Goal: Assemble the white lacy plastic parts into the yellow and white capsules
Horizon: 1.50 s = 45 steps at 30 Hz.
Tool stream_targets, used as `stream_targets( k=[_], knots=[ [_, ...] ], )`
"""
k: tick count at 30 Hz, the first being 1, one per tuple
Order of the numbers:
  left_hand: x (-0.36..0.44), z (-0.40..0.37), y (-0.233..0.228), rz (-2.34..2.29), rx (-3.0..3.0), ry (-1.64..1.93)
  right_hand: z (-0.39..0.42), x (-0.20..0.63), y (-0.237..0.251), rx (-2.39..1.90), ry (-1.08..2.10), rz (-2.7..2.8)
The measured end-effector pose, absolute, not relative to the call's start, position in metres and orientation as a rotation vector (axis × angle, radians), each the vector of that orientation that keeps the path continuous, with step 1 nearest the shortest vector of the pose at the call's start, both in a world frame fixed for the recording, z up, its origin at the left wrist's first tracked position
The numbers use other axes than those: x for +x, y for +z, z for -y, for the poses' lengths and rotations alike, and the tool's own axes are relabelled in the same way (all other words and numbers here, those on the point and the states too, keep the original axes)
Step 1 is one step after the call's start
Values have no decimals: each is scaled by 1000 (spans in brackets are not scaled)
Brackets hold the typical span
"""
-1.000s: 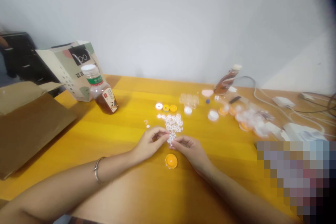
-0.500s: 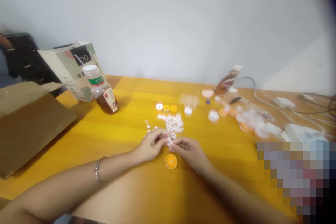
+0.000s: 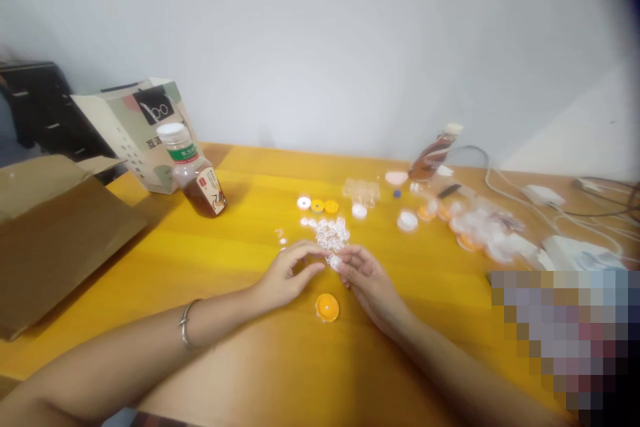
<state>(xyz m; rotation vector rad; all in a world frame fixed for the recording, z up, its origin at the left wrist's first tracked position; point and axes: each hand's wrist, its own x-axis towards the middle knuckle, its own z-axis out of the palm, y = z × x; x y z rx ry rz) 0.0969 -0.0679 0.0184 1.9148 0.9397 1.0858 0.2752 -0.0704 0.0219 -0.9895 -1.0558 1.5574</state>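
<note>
Between thumb and fingers, my right hand [image 3: 369, 278] pinches a small white plastic piece [image 3: 335, 263]. My left hand [image 3: 289, 275] is just left of it, thumb and fingers apart, with nothing visible between them; its fingertips come close to the white piece. Just beyond my hands lies a pile of small white openwork parts [image 3: 332, 233]. A round orange cap-like part [image 3: 327, 307] with a small pale centre lies on the table nearer to me, below the gap between my hands. Left of the pile are a few tiny white bits [image 3: 283, 241].
Behind the pile stand a white disc [image 3: 303, 203] and two yellow discs [image 3: 331, 207]. A tea bottle [image 3: 195, 177], paper bag [image 3: 145, 133] and cardboard box [image 3: 65, 240] occupy the left. On the right are another bottle [image 3: 434, 155], clear-wrapped parts [image 3: 483, 230] and cables [image 3: 583, 223].
My left thumb and fingers have parted and let go of the white piece. My right hand has moved it slightly right and away from me. The orange part has stayed put.
</note>
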Motion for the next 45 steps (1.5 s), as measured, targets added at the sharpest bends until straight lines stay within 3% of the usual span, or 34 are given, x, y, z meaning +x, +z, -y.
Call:
stream_targets(
  k=[7,19,29,45],
  knots=[
    [96,71,14,-966,2305,859,69,276,20,-958,1492,924],
    [93,69,5,-1233,2535,764,68,278,14,-966,1549,812],
    [89,66,7,-1319,2666,886,69,276,16,-1000,1530,845],
    [90,70,9,-1352,2738,755,69,276,15,-1019,1546,911]
  ],
)
